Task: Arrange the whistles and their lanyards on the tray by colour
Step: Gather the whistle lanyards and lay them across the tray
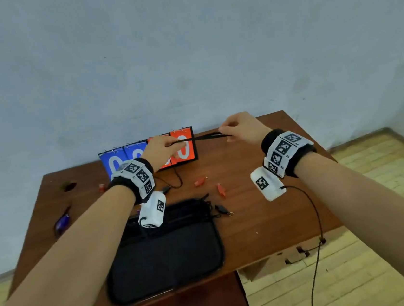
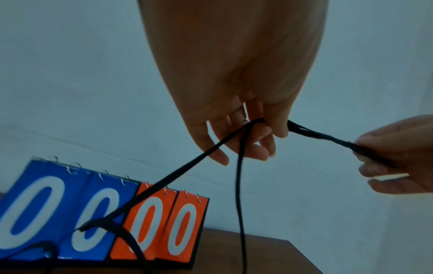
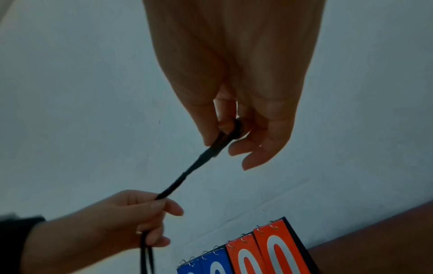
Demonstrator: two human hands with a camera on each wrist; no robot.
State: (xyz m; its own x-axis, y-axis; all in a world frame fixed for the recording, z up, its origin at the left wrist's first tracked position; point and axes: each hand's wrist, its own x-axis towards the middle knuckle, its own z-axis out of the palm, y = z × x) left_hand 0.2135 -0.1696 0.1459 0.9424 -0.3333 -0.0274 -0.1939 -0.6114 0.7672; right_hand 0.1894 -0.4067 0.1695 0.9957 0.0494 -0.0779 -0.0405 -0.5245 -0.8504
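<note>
You hold a black cord lanyard [image 1: 204,137] taut above the brown wooden worktop [image 1: 266,221], left hand [image 1: 163,149] and right hand [image 1: 240,127] each pinching it. The black rectangular tray [image 1: 168,262] holds only black cords at its far edge; orange plastic whistles [image 1: 199,182] lie unsorted beyond it, so most remains.

We see a black lanyard [image 1: 204,137], stretched over a scoreboard [image 1: 121,159] with two blue cards left, two orange-red cards right, white zeros on each. Surface [image 1: 266,221] is reddish-brown wood grain. Tray [image 1: 168,260] is black. Two orange-red whistles [image 1: 200,181] lie mid-surface, one blue-purple whistle [image 1: 63,222] at the left edge, one black whistle [image 1: 222,209] just beside the tray. Wristbands [image 1: 285,152] are white with black square-code patterns. Wall [image 1: 184,54] is pale grey-blue.
</note>
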